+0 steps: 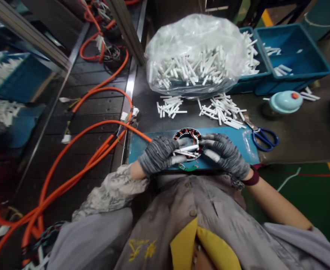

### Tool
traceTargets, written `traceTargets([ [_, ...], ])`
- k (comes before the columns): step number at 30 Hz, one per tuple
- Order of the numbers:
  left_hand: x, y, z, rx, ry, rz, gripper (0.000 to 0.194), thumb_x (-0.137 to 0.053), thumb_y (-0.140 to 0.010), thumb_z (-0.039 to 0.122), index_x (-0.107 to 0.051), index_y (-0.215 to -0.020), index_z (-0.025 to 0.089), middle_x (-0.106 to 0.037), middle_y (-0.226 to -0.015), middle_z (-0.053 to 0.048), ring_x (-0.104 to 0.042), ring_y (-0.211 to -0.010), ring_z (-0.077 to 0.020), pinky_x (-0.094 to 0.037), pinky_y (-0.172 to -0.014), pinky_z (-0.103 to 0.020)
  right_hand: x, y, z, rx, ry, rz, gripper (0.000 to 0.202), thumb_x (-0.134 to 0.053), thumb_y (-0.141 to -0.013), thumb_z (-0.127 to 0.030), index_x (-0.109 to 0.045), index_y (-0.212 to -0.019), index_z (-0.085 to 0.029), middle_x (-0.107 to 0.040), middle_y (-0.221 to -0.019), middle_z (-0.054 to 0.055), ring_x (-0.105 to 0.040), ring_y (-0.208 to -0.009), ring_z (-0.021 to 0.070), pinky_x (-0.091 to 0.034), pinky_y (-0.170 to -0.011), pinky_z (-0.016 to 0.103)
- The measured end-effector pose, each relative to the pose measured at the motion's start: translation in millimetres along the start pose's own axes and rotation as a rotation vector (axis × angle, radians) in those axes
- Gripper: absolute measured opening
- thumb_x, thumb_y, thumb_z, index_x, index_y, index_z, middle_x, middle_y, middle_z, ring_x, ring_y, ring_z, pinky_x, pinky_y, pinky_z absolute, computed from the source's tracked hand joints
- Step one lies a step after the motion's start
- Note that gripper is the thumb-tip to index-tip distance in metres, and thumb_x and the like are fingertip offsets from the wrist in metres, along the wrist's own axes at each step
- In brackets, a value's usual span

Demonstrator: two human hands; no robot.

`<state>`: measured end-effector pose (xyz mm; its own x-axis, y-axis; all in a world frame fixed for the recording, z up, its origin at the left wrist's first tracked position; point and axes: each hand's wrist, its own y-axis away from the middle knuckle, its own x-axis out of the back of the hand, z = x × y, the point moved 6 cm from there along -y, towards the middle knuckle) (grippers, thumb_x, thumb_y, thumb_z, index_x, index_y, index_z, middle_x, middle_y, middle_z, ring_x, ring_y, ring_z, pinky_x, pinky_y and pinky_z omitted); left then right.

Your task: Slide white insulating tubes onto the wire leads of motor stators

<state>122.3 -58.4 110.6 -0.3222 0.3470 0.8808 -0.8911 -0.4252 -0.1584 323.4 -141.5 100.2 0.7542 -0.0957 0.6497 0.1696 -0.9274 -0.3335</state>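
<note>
A ring-shaped motor stator (187,132) with copper and black windings lies on a blue mat (232,144) before me. My left hand (160,153), in a grey knit glove with whitish fingertips, is closed on a few white sleeve tubes (189,149) over the stator's left and front part. At the stator's right rim, my right hand (226,153), gloved alike, has its thumb and fingers bent around the edge. Any thin wire between those fingertips is too small to make out. A green piece (188,167) shows at the mat's front edge.
Loose white tubes (223,110) lie behind the mat, below a clear bag (195,52) of tubes. Blue bins (294,77) stand at the back right. Blue-handled scissors (264,139) and a light-blue lidded container (285,102) are right. Orange cables (97,155) run across the left conveyor (97,80).
</note>
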Motion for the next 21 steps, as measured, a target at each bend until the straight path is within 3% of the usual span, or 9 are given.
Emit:
traceTargets([
  [3,-3.3,-9,-18,0.166,0.167,-0.005,0.04,-0.057,-0.101,0.051,-0.077,-0.116,0.021,-0.078,-0.099,-0.008,-0.073,-0.093,-0.022,-0.055,-0.088,-0.034,-12,-10,3,0.026,0.034,-0.03,0.033,-0.053,-0.104,-0.042,-0.072,-0.125,-0.024,-0.071,-0.133,0.011,-0.065,-0.121,0.0274,-0.051,-0.106,0.05],
  [7,1.3,-20,-31,0.369,0.432,0.111,0.047,-0.052,-0.101,0.057,-0.075,-0.101,0.016,-0.075,-0.088,-0.005,-0.069,-0.082,-0.0179,-0.054,-0.077,-0.029,-19,-24,8,0.001,0.081,-0.04,0.042,-0.044,-0.108,-0.046,-0.071,-0.127,-0.021,-0.072,-0.129,0.011,-0.064,-0.119,0.0271,-0.049,-0.107,0.049],
  [10,-0.4,-20,-29,0.4,0.553,0.106,0.05,-0.05,-0.099,0.06,-0.071,-0.095,0.015,-0.071,-0.082,-0.003,-0.065,-0.075,-0.0161,-0.052,-0.071,-0.027,-18,-28,11,0.008,0.007,-0.057,0.04,-0.044,-0.108,-0.044,-0.071,-0.126,-0.021,-0.073,-0.125,0.011,-0.063,-0.118,0.026,-0.048,-0.107,0.048],
  [13,1.5,-15,-21,0.346,0.463,0.06,0.045,-0.05,-0.1,0.055,-0.071,-0.096,0.016,-0.072,-0.083,-0.004,-0.066,-0.076,-0.0158,-0.052,-0.073,-0.027,-22,-30,10,0.072,-0.018,-0.094,0.035,-0.048,-0.107,-0.044,-0.073,-0.12,-0.023,-0.073,-0.122,0.009,-0.064,-0.116,0.0259,-0.048,-0.105,0.049],
  [16,1.3,-14,-13,0.363,0.263,-0.07,0.045,-0.057,-0.096,0.059,-0.074,-0.103,0.018,-0.076,-0.087,-0.004,-0.07,-0.078,-0.0178,-0.051,-0.074,-0.028,-31,-34,7,0.129,0.063,-0.105,0.036,-0.046,-0.107,-0.044,-0.075,-0.112,-0.024,-0.075,-0.116,0.008,-0.064,-0.109,0.0262,-0.047,-0.104,0.05],
  [18,-1.1,-18,-5,0.392,0.134,-0.19,0.046,-0.062,-0.095,0.06,-0.076,-0.113,0.02,-0.078,-0.093,-0.005,-0.073,-0.085,-0.0206,-0.052,-0.077,-0.029,-36,-37,4,0.166,0.05,-0.068,0.038,-0.043,-0.108,-0.044,-0.075,-0.111,-0.024,-0.075,-0.115,0.008,-0.064,-0.112,0.0264,-0.047,-0.106,0.05],
  [21,-0.3,-26,9,0.421,-0.129,-0.276,0.046,-0.06,-0.099,0.057,-0.076,-0.118,0.019,-0.079,-0.101,-0.011,-0.074,-0.094,-0.0279,-0.054,-0.084,-0.037,-39,-41,1,0.178,-0.066,-0.046,0.036,-0.042,-0.108,-0.042,-0.072,-0.117,-0.024,-0.075,-0.12,0.009,-0.063,-0.122,0.0262,-0.049,-0.107,0.048],
])
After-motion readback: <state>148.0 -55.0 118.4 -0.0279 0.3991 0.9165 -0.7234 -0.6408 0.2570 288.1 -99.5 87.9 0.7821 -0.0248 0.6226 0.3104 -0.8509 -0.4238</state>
